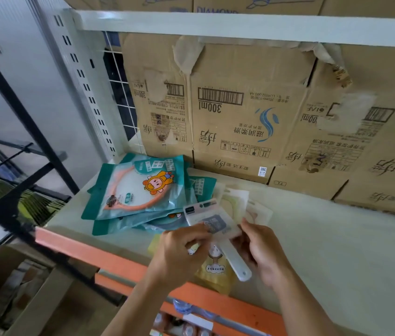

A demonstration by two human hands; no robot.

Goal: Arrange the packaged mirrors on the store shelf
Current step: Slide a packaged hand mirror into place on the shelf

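Handled mirror, white plastic with a rectangular head, sealed in a clear packet [212,226]: held off the board just right of the teal stack, on its near side. The head is tipped toward that stack and the handle points away from it.

Teal stack [140,192]: several flat teal-edged plastic packets, overlapped and fanned. The top one shows a round orange-framed mirror and a cartoon figure in orange.

Left hand [179,251]: just beyond the near right corner of the teal stack, fingers curled, pinching the left edge of the handled mirror's packet.

Right hand [262,251]: farther right of the teal stack, fingers curled, gripping the packet's right edge.

Cream packets, pale and flat [237,202]: lying right of the teal stack, touching its right side, partly hidden by the handled mirror.

Yellow packet with a printed cloud label [213,270]: right of the teal stack and nearer the viewer, beneath both hands; contents cannot be made out.

Shelf board, pale, with an orange front rail [337,238]: directly under the teal stack.

Cardboard cartons, brown, printed upside down with "300ml" [240,117]: in a row behind the teal stack.

White slotted steel upright [82,81] and white wire grid [119,93]: behind and left of the teal stack.

Black metal rack [22,117]: well left of the teal stack.
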